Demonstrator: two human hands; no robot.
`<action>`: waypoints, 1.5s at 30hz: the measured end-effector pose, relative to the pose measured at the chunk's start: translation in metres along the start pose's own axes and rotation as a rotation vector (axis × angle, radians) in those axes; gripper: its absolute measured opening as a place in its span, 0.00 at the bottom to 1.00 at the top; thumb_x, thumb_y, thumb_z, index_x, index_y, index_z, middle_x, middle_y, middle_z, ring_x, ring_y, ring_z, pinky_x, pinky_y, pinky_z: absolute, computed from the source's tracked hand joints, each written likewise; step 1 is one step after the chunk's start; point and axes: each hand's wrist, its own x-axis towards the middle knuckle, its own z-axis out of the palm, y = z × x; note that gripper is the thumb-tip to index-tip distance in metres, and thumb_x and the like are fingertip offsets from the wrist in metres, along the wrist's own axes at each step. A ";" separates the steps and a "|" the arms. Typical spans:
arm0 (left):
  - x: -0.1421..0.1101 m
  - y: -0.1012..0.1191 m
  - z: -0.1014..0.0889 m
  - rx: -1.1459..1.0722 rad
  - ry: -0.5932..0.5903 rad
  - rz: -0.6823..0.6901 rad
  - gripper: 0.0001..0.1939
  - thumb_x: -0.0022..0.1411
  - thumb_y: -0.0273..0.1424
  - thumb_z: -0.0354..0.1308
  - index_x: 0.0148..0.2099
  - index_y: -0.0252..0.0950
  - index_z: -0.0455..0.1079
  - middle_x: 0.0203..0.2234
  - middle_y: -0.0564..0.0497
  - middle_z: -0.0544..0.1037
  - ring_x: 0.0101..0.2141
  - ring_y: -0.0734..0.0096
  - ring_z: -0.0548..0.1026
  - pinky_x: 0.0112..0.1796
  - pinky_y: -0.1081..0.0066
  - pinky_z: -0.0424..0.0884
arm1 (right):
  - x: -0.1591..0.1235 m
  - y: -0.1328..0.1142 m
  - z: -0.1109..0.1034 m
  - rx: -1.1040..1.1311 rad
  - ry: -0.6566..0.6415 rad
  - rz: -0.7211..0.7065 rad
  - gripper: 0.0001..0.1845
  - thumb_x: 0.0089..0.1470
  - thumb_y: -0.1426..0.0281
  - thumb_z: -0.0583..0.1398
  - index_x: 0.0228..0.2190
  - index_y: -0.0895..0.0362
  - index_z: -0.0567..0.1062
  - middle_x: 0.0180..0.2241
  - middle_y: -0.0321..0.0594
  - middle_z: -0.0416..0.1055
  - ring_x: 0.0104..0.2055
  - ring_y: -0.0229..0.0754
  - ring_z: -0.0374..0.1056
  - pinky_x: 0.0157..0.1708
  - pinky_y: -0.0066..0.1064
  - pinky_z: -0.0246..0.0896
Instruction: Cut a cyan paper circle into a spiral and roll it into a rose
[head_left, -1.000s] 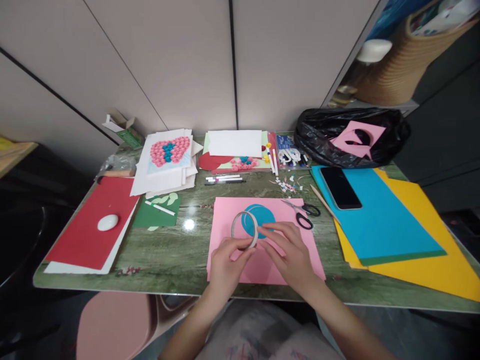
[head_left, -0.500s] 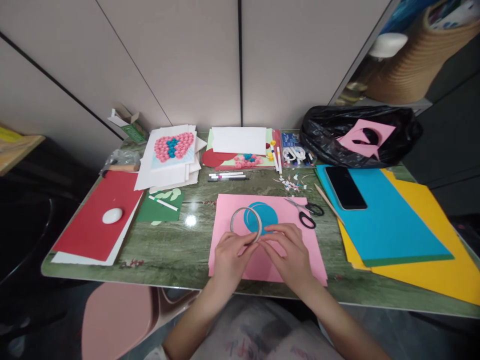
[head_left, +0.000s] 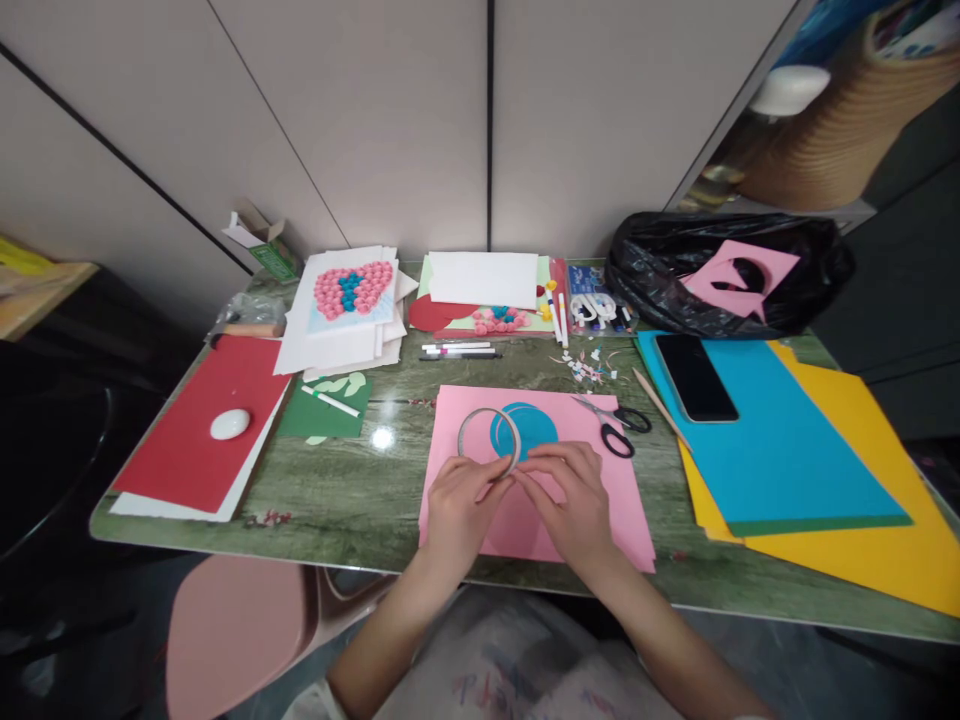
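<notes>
Over the pink paper (head_left: pixel 450 420), my left hand (head_left: pixel 461 505) pinches the lower edge of a thin roll of tape (head_left: pixel 460 432), held upright like a ring. My right hand (head_left: pixel 574 495) is at the roll's lower right edge, thumb and forefinger closed together there; any loose tape end is too small to make out. Behind the roll, blue paper circles (head_left: pixel 534 430) lie on the pink paper, partly covered by my right fingers. Scissors (head_left: pixel 616 425) with black handles rest at the pink paper's upper right corner.
A phone (head_left: pixel 696 378) lies on blue paper (head_left: pixel 787 450) at right, beside a pencil (head_left: pixel 660 405). Behind stands a black plastic bag (head_left: pixel 652 275). Paper scraps (head_left: pixel 589 370) and pens (head_left: pixel 459 350) lie farther back. Red paper (head_left: pixel 187 460) with a white oval object (head_left: pixel 230 424) is at left.
My right fingertips have come in from beside the roll to its lower edge, next to my left thumb. The roll stays in my left hand. The view has shifted slightly.
</notes>
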 end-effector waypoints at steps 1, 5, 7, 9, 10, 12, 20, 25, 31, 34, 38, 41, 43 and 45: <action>-0.001 0.000 -0.001 0.005 -0.007 0.004 0.08 0.57 0.29 0.61 0.40 0.36 0.75 0.27 0.51 0.82 0.24 0.73 0.75 0.29 0.70 0.73 | 0.000 0.000 0.000 0.017 -0.025 0.007 0.01 0.53 0.70 0.62 0.31 0.53 0.74 0.33 0.39 0.73 0.39 0.44 0.65 0.41 0.40 0.59; -0.002 -0.001 -0.002 0.013 -0.015 -0.006 0.08 0.58 0.29 0.61 0.41 0.36 0.76 0.27 0.51 0.82 0.24 0.73 0.76 0.29 0.70 0.73 | 0.002 0.001 -0.003 0.063 -0.091 -0.007 0.02 0.54 0.69 0.61 0.31 0.53 0.74 0.34 0.39 0.71 0.40 0.43 0.65 0.41 0.39 0.61; -0.002 -0.002 -0.002 0.009 -0.014 -0.016 0.07 0.58 0.30 0.60 0.40 0.36 0.76 0.27 0.51 0.82 0.23 0.73 0.76 0.29 0.70 0.73 | 0.003 0.000 -0.006 0.074 -0.099 -0.023 0.01 0.54 0.69 0.61 0.31 0.53 0.74 0.34 0.39 0.71 0.39 0.42 0.65 0.41 0.38 0.62; -0.001 -0.002 -0.002 0.003 -0.007 -0.028 0.08 0.58 0.31 0.60 0.40 0.36 0.76 0.27 0.51 0.82 0.23 0.74 0.76 0.28 0.71 0.73 | 0.004 -0.001 -0.009 0.084 -0.092 -0.044 0.01 0.53 0.71 0.61 0.30 0.53 0.74 0.33 0.39 0.71 0.39 0.42 0.65 0.40 0.38 0.62; -0.001 -0.003 -0.002 0.003 -0.003 -0.039 0.08 0.58 0.31 0.61 0.40 0.36 0.75 0.27 0.51 0.82 0.23 0.74 0.76 0.28 0.71 0.73 | 0.004 -0.001 -0.010 0.085 -0.079 -0.049 0.01 0.53 0.72 0.62 0.30 0.53 0.74 0.33 0.39 0.71 0.39 0.42 0.65 0.40 0.38 0.62; -0.001 -0.003 -0.002 0.004 0.001 -0.052 0.09 0.57 0.31 0.62 0.40 0.35 0.75 0.27 0.51 0.82 0.24 0.74 0.75 0.28 0.71 0.73 | 0.005 -0.001 -0.011 0.066 -0.042 -0.041 0.03 0.53 0.73 0.62 0.32 0.53 0.74 0.34 0.39 0.71 0.39 0.42 0.65 0.40 0.38 0.62; -0.001 -0.001 -0.001 0.084 -0.002 0.065 0.09 0.57 0.28 0.61 0.42 0.36 0.75 0.26 0.52 0.81 0.23 0.73 0.75 0.30 0.70 0.71 | 0.002 0.003 -0.003 -0.042 -0.005 -0.033 0.04 0.53 0.70 0.62 0.33 0.51 0.77 0.33 0.38 0.74 0.39 0.43 0.65 0.41 0.41 0.59; -0.003 -0.002 0.000 0.121 -0.039 0.081 0.08 0.59 0.29 0.59 0.43 0.36 0.74 0.26 0.52 0.81 0.23 0.74 0.75 0.31 0.69 0.70 | 0.000 0.003 -0.002 -0.037 -0.016 -0.024 0.01 0.53 0.70 0.62 0.31 0.52 0.75 0.32 0.37 0.73 0.38 0.43 0.66 0.41 0.40 0.58; -0.001 0.001 -0.001 0.091 -0.010 0.072 0.07 0.59 0.28 0.60 0.41 0.35 0.74 0.27 0.53 0.82 0.24 0.74 0.75 0.30 0.70 0.71 | 0.000 -0.001 -0.004 -0.067 0.025 -0.081 0.02 0.52 0.72 0.63 0.30 0.52 0.74 0.31 0.37 0.74 0.37 0.42 0.65 0.41 0.40 0.58; 0.000 0.001 0.000 0.078 -0.011 0.051 0.07 0.59 0.28 0.60 0.41 0.35 0.74 0.26 0.52 0.82 0.24 0.74 0.76 0.30 0.70 0.72 | -0.001 -0.001 -0.005 -0.088 0.031 -0.098 0.04 0.51 0.73 0.63 0.31 0.51 0.74 0.32 0.37 0.74 0.38 0.43 0.66 0.41 0.40 0.58; 0.000 0.001 0.000 0.074 -0.025 0.024 0.07 0.59 0.29 0.59 0.40 0.37 0.75 0.27 0.52 0.82 0.23 0.74 0.76 0.30 0.70 0.72 | -0.002 -0.001 -0.006 -0.108 0.039 -0.136 0.07 0.50 0.73 0.64 0.32 0.51 0.74 0.31 0.37 0.74 0.37 0.43 0.65 0.40 0.40 0.57; 0.000 0.001 0.001 0.061 -0.033 0.006 0.08 0.59 0.29 0.59 0.41 0.37 0.75 0.27 0.52 0.82 0.23 0.74 0.76 0.30 0.71 0.73 | -0.002 -0.003 -0.008 -0.125 0.047 -0.150 0.07 0.49 0.74 0.64 0.32 0.52 0.73 0.31 0.37 0.74 0.37 0.43 0.65 0.39 0.39 0.56; 0.000 0.002 0.001 0.039 -0.033 -0.022 0.08 0.58 0.28 0.60 0.41 0.36 0.75 0.27 0.51 0.82 0.24 0.73 0.76 0.30 0.71 0.73 | -0.002 -0.004 -0.008 -0.134 0.045 -0.154 0.08 0.49 0.74 0.65 0.31 0.52 0.73 0.31 0.37 0.75 0.37 0.43 0.65 0.39 0.39 0.56; -0.001 0.003 0.000 0.006 -0.031 -0.064 0.08 0.57 0.29 0.60 0.41 0.36 0.76 0.28 0.51 0.82 0.25 0.72 0.76 0.30 0.71 0.74 | -0.002 -0.004 -0.008 -0.132 0.056 -0.153 0.07 0.49 0.74 0.65 0.31 0.52 0.73 0.31 0.36 0.75 0.37 0.42 0.65 0.40 0.39 0.56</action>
